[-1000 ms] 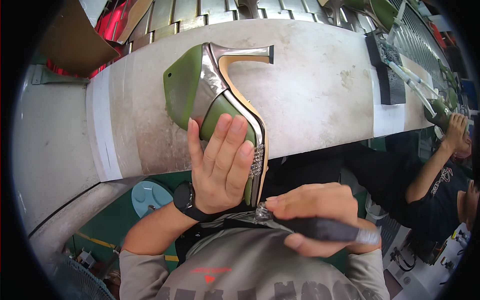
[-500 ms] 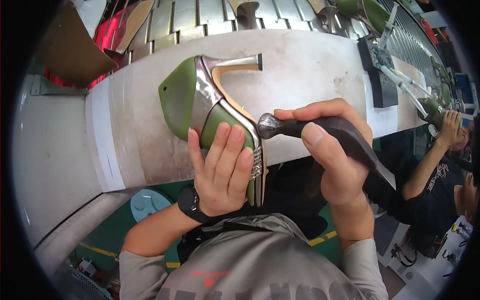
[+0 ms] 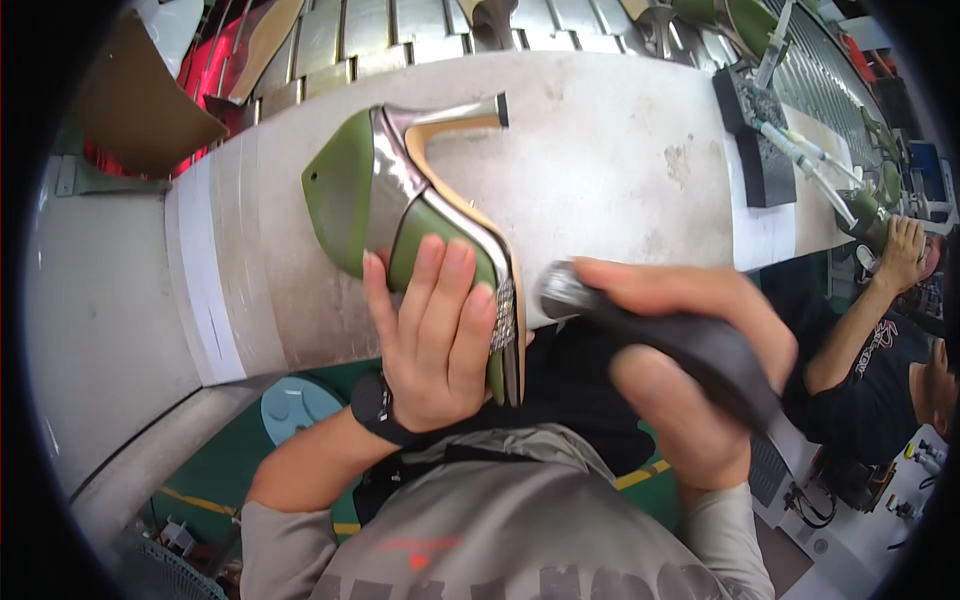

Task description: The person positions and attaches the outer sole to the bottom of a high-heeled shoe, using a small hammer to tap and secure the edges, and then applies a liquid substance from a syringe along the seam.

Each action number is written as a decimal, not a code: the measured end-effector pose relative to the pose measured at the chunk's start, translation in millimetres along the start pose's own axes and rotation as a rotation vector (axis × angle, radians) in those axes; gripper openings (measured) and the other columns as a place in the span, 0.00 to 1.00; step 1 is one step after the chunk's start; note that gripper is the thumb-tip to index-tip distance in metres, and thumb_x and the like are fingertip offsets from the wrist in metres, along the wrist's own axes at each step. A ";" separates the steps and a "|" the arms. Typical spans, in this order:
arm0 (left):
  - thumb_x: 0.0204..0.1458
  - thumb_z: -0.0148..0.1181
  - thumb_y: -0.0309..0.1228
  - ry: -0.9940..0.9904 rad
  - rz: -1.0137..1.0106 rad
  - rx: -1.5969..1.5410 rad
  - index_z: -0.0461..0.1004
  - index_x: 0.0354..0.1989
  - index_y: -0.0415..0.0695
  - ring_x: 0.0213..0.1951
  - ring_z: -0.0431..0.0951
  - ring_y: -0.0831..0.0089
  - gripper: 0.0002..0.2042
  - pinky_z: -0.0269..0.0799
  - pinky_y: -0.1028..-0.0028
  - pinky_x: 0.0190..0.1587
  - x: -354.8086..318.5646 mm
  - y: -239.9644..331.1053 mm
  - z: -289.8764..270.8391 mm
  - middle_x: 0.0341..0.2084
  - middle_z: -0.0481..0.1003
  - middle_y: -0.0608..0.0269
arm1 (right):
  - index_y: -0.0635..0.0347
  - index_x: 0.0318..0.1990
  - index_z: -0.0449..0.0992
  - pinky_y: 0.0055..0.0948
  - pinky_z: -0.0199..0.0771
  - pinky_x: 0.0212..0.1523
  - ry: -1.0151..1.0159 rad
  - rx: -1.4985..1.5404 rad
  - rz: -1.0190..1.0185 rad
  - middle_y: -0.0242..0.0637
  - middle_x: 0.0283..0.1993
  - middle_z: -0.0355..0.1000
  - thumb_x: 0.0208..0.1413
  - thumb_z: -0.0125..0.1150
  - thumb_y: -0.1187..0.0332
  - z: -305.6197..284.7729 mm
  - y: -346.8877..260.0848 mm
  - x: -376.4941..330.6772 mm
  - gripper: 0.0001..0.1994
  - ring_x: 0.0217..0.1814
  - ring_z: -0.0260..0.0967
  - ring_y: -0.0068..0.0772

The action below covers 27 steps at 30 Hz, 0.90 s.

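A silver high-heeled shoe point(image 3: 398, 170) lies on its side on the pale worktop, heel pointing right and toe toward me. Inside it sits a green shoe last point(image 3: 338, 195), which shows at the shoe's opening and along its side. A glittering band crosses near the toe. My left hand point(image 3: 435, 345) lies over the front of the shoe, fingers close together, holding it at the worktop's near edge; its thumb is hidden. My right hand point(image 3: 715, 300) is wrapped round the dark handle of a hammer point(image 3: 685, 335). The hammer's rounded metal head is just right of the sole, apart from it and blurred.
A metal slat conveyor point(image 3: 380, 35) with more shoes runs along the far side. At the right, a black block point(image 3: 755, 140) holds syringe-like tubes and brushes. Another person's hand point(image 3: 905, 245) holds a green shoe farther right. A blue stool point(image 3: 300, 408) stands below.
The hammer has moved away from the sole, to the right and toward me, with my right hand. My left hand and the shoe have shifted slightly left.
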<state>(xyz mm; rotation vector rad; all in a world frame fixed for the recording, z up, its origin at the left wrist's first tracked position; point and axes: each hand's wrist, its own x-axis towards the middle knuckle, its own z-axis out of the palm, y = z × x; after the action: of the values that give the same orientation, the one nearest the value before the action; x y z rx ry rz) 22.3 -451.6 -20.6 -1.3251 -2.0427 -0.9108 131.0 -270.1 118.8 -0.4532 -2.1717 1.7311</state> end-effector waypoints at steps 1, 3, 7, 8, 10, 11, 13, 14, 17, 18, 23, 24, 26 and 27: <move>0.70 0.59 0.40 0.003 0.004 -0.001 0.66 0.68 0.36 0.67 0.74 0.39 0.25 0.53 0.27 0.72 -0.2 -5.6 -1.8 0.65 0.73 0.36 | 0.68 0.54 0.76 0.48 0.78 0.65 0.070 -0.021 -0.150 0.59 0.50 0.82 0.62 0.68 0.63 -3.1 0.5 -9.2 0.19 0.57 0.81 0.54; 0.63 0.67 0.48 -0.071 0.098 0.024 0.56 0.74 0.31 0.72 0.65 0.30 0.41 0.49 0.26 0.73 -0.1 -1.7 -2.3 0.70 0.63 0.24 | 0.67 0.54 0.76 0.48 0.76 0.67 0.304 0.295 -0.257 0.58 0.51 0.82 0.62 0.68 0.63 6.3 -19.7 -22.2 0.19 0.59 0.80 0.54; 0.70 0.56 0.32 -0.049 -0.017 -0.041 0.66 0.66 0.37 0.68 0.73 0.37 0.21 0.52 0.24 0.71 8.3 11.1 -7.8 0.64 0.73 0.35 | 0.65 0.54 0.80 0.37 0.84 0.59 -0.126 0.011 0.005 0.51 0.53 0.84 0.61 0.70 0.75 2.1 8.8 -2.5 0.14 0.53 0.85 0.45; 0.70 0.56 0.32 -0.056 -0.018 -0.049 0.66 0.66 0.37 0.68 0.73 0.37 0.21 0.52 0.24 0.71 1.0 9.6 -11.2 0.64 0.73 0.35 | 0.65 0.53 0.80 0.36 0.83 0.59 -0.118 0.109 0.095 0.51 0.53 0.84 0.60 0.71 0.75 5.5 14.8 -8.8 0.15 0.54 0.85 0.44; 0.69 0.55 0.28 -0.018 -0.005 -0.017 0.66 0.65 0.38 0.68 0.72 0.37 0.18 0.51 0.22 0.71 -5.7 -1.5 -4.9 0.65 0.72 0.34 | 0.66 0.53 0.80 0.35 0.83 0.59 -0.137 0.150 0.062 0.52 0.53 0.84 0.58 0.74 0.74 5.2 31.7 -11.5 0.16 0.55 0.85 0.43; 0.69 0.55 0.28 -0.018 -0.004 -0.014 0.66 0.65 0.38 0.68 0.72 0.37 0.18 0.51 0.22 0.71 -6.0 -0.5 -6.0 0.65 0.72 0.34 | 0.67 0.52 0.80 0.35 0.83 0.59 -0.170 0.103 -0.032 0.53 0.53 0.84 0.57 0.74 0.74 3.9 36.4 -15.6 0.16 0.56 0.85 0.43; 0.69 0.53 0.26 -0.041 -0.031 -0.054 0.66 0.66 0.38 0.68 0.73 0.37 0.18 0.50 0.22 0.71 -5.1 2.2 -6.9 0.64 0.72 0.34 | 0.67 0.52 0.80 0.38 0.84 0.59 -0.149 0.135 -0.004 0.56 0.54 0.83 0.57 0.73 0.76 5.2 33.9 -19.8 0.15 0.57 0.84 0.46; 0.70 0.52 0.27 -0.039 -0.036 -0.061 0.65 0.66 0.39 0.68 0.72 0.37 0.18 0.49 0.21 0.71 -3.4 4.7 -8.1 0.65 0.71 0.35 | 0.67 0.52 0.80 0.38 0.84 0.59 -0.129 0.153 -0.002 0.56 0.54 0.83 0.58 0.73 0.76 6.5 32.1 -16.6 0.15 0.57 0.84 0.46; 0.70 0.51 0.27 -0.018 -0.024 -0.060 0.65 0.68 0.40 0.69 0.71 0.38 0.19 0.48 0.20 0.70 -6.0 5.1 -6.0 0.66 0.70 0.36 | 0.67 0.52 0.79 0.37 0.84 0.58 -0.134 0.187 0.022 0.55 0.54 0.83 0.59 0.72 0.75 4.1 26.8 3.6 0.15 0.56 0.85 0.44; 0.71 0.51 0.29 -0.037 -0.031 -0.062 0.64 0.69 0.41 0.70 0.70 0.39 0.20 0.47 0.18 0.70 -8.7 5.2 -6.7 0.67 0.70 0.38 | 0.68 0.52 0.79 0.35 0.84 0.57 -0.160 0.209 0.043 0.55 0.54 0.83 0.59 0.72 0.75 2.0 26.4 14.0 0.14 0.55 0.85 0.42; 0.72 0.52 0.33 -0.022 -0.049 -0.043 0.63 0.71 0.44 0.72 0.69 0.45 0.22 0.47 0.18 0.70 -12.1 5.3 -4.5 0.68 0.70 0.45 | 0.71 0.50 0.80 0.29 0.84 0.52 -0.329 0.164 0.239 0.52 0.50 0.85 0.60 0.71 0.76 -10.6 1.9 63.0 0.13 0.51 0.85 0.34; 0.72 0.52 0.34 -0.013 -0.050 -0.047 0.63 0.72 0.45 0.72 0.69 0.46 0.22 0.47 0.18 0.70 -13.2 4.8 -4.1 0.69 0.70 0.47 | 0.72 0.46 0.79 0.36 0.83 0.56 -0.327 0.136 0.358 0.57 0.48 0.84 0.54 0.71 0.71 -7.9 -4.1 72.8 0.15 0.51 0.85 0.43; 0.72 0.52 0.36 0.008 -0.061 -0.042 0.63 0.72 0.48 0.73 0.69 0.50 0.22 0.45 0.17 0.71 -15.4 4.7 -2.4 0.69 0.69 0.52 | 0.74 0.39 0.80 0.42 0.83 0.58 -0.342 0.107 0.508 0.62 0.43 0.83 0.46 0.72 0.67 -4.2 -5.8 92.6 0.18 0.49 0.85 0.51; 0.72 0.52 0.36 0.010 -0.070 -0.042 0.63 0.72 0.48 0.73 0.69 0.50 0.22 0.45 0.17 0.71 -17.4 5.2 -1.3 0.69 0.69 0.52 | 0.75 0.40 0.80 0.41 0.83 0.58 -0.377 0.117 0.501 0.62 0.43 0.84 0.46 0.71 0.67 -3.4 -2.4 102.2 0.18 0.48 0.85 0.50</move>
<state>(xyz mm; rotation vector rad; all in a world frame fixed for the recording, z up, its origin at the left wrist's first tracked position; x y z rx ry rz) 33.7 -460.9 -31.2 -1.2756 -2.0842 -0.9946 40.7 -222.6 127.6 -0.7415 -2.3256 2.3607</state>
